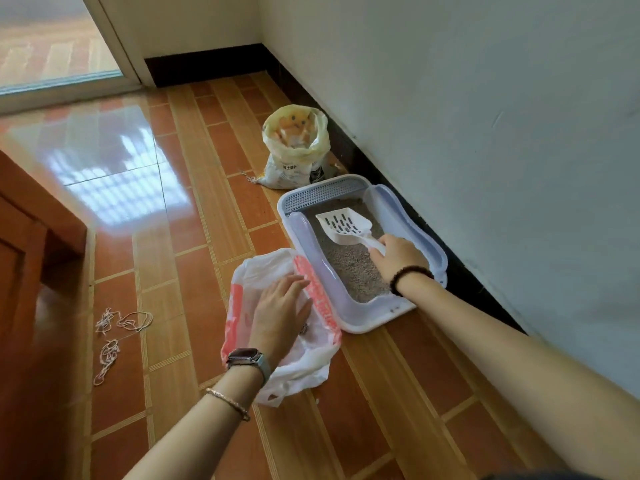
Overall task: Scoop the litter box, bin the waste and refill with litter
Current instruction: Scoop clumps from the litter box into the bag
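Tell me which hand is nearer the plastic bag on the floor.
Left. The left hand rests on the plastic bag with fingers straight. The right hand is apart from the bag, over the litter box, gripping the scoop.

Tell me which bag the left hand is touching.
The white plastic bag with red print; the left hand rests on it. The yellow litter bag stands apart by the wall.

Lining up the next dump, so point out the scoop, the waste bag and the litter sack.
scoop (343,225): head view, on its slotted blade.
waste bag (313,365): head view, on the white plastic of its near side.
litter sack (291,169): head view, on its printed lower front.
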The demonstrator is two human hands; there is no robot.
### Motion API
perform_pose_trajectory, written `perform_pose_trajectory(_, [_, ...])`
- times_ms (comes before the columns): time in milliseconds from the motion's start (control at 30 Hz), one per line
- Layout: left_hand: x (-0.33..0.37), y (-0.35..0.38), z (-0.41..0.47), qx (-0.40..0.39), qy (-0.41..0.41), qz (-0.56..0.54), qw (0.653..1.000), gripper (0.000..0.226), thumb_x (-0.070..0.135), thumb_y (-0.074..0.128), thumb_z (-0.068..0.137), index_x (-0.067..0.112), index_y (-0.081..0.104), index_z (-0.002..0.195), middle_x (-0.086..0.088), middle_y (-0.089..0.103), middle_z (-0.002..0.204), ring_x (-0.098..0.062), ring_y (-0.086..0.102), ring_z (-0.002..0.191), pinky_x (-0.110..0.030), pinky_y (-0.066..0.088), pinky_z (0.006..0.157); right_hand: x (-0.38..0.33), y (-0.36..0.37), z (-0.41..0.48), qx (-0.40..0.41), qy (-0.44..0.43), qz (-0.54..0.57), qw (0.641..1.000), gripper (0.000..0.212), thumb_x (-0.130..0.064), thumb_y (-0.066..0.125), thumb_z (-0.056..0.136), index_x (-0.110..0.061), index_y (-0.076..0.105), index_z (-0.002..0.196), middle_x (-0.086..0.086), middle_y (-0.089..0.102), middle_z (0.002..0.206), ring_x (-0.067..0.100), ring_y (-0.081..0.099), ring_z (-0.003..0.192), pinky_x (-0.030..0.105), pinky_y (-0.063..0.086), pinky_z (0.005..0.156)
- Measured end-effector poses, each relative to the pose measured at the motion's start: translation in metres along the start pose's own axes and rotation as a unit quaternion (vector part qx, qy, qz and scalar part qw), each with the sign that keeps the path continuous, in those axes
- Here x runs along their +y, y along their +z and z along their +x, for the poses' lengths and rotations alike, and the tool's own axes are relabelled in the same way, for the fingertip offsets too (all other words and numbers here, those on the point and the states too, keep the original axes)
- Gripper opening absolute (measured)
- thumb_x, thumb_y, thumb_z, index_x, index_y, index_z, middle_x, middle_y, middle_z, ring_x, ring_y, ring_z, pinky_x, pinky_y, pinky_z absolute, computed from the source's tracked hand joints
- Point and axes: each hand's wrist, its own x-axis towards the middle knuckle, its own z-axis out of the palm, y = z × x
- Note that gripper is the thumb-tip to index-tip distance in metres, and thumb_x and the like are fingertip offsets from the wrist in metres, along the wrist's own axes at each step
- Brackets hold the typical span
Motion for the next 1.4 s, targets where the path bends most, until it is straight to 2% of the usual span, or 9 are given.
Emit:
perform_pose_trajectory(167, [0.032, 0.026, 0.024, -0.015, 0.09, 0.015, 0.996, 0.038, 0.025, 0.066, 0.087, 0.011, 0.061, 0.123, -0.004, 0.058, 0.132, -0.02, 0.045, 0.132, -0.035, 0.033, 0.111, 0.03, 0.002, 0.012, -0.05, 0.019, -0.066, 0.996, 0.027, -0.034, 0.045, 0.095, -0.013, 0.061, 0.094, 0.008, 0.064, 0.089, 0.024, 0.054, 0.074, 0.029, 0.037, 0.057])
perform_pose_trajectory(233, [0.034, 0.036, 0.028, -0.029, 0.108, 0.016, 0.994, 0.036, 0.031, 0.059, 0.091, 0.012, 0.062, 0.122, -0.004, 0.059, 0.131, -0.019, 0.043, 0.134, -0.039, 0.035, 0.112, 0.036, 0.004, 0.016, -0.072, 0.017, -0.102, 0.992, 0.025, -0.034, 0.047, 0.094, -0.013, 0.061, 0.091, 0.007, 0.063, 0.087, 0.023, 0.054, 0.071, 0.028, 0.037, 0.055])
perform_pose_trajectory(367, [0.029, 0.052, 0.025, -0.067, 0.099, -0.004, 0.993, 0.043, 0.045, 0.042, 0.096, 0.015, 0.063, 0.119, -0.001, 0.057, 0.132, -0.015, 0.039, 0.136, -0.041, 0.035, 0.111, 0.04, 0.012, 0.026, -0.117, 0.02, -0.16, 0.98, 0.022, -0.03, 0.055, 0.091, -0.013, 0.066, 0.101, 0.005, 0.066, 0.092, 0.022, 0.058, 0.077, 0.029, 0.043, 0.062])
perform_pose_trajectory(567, [0.023, 0.055, 0.02, -0.088, 0.096, -0.025, 0.991, 0.042, 0.051, 0.049, 0.093, 0.019, 0.058, 0.119, 0.002, 0.052, 0.134, -0.013, 0.034, 0.139, -0.041, 0.031, 0.115, 0.027, 0.031, 0.035, -0.151, -0.002, -0.2, 0.968, 0.018, -0.021, 0.054, 0.092, -0.012, 0.063, 0.105, 0.006, 0.064, 0.096, 0.024, 0.061, 0.087, 0.032, 0.047, 0.068])
perform_pose_trajectory(700, [0.017, 0.054, 0.029, -0.089, 0.106, -0.046, 0.989, 0.035, 0.05, 0.057, 0.089, 0.021, 0.06, 0.11, 0.006, 0.055, 0.125, -0.011, 0.041, 0.132, -0.045, 0.028, 0.114, 0.014, 0.041, 0.04, -0.164, -0.009, -0.177, 0.97, 0.014, -0.021, 0.053, 0.094, -0.012, 0.061, 0.101, 0.007, 0.06, 0.089, 0.024, 0.055, 0.078, 0.033, 0.046, 0.068])
perform_pose_trajectory(800, [0.014, 0.053, 0.038, -0.076, 0.115, -0.051, 0.989, 0.035, 0.051, 0.059, 0.087, 0.021, 0.062, 0.103, 0.005, 0.058, 0.119, -0.013, 0.047, 0.126, -0.045, 0.025, 0.116, 0.007, 0.049, 0.045, -0.171, -0.01, -0.155, 0.973, 0.017, -0.024, 0.053, 0.095, -0.011, 0.061, 0.102, 0.008, 0.063, 0.097, 0.026, 0.061, 0.087, 0.032, 0.046, 0.069])
perform_pose_trajectory(900, [0.009, 0.054, 0.046, -0.067, 0.09, -0.05, 0.992, 0.038, 0.054, 0.058, 0.087, 0.022, 0.062, 0.106, 0.003, 0.056, 0.121, -0.014, 0.046, 0.127, -0.046, 0.026, 0.115, 0.0, 0.059, 0.052, -0.165, -0.003, -0.13, 0.978, 0.017, -0.021, 0.053, 0.094, -0.009, 0.061, 0.102, 0.008, 0.065, 0.098, 0.026, 0.061, 0.084, 0.032, 0.047, 0.068])
perform_pose_trajectory(1133, [0.005, 0.06, 0.048, -0.067, 0.065, -0.069, 0.993, 0.043, 0.056, 0.057, 0.087, 0.019, 0.061, 0.11, 0.004, 0.055, 0.125, -0.012, 0.045, 0.13, -0.05, 0.032, 0.11, -0.017, 0.085, 0.069, -0.129, 0.019, -0.07, 0.989, 0.017, -0.019, 0.053, 0.095, -0.007, 0.061, 0.103, 0.011, 0.066, 0.104, 0.029, 0.064, 0.095, 0.033, 0.048, 0.072])
perform_pose_trajectory(1400, [0.003, 0.062, 0.047, -0.061, 0.058, -0.097, 0.992, 0.045, 0.06, 0.051, 0.089, 0.022, 0.06, 0.111, 0.007, 0.054, 0.128, -0.009, 0.038, 0.136, -0.051, 0.025, 0.114, -0.028, 0.11, 0.093, -0.106, 0.04, 0.01, 0.993, 0.026, -0.025, 0.051, 0.094, -0.004, 0.065, 0.104, 0.013, 0.066, 0.104, 0.03, 0.064, 0.097, 0.032, 0.047, 0.074])
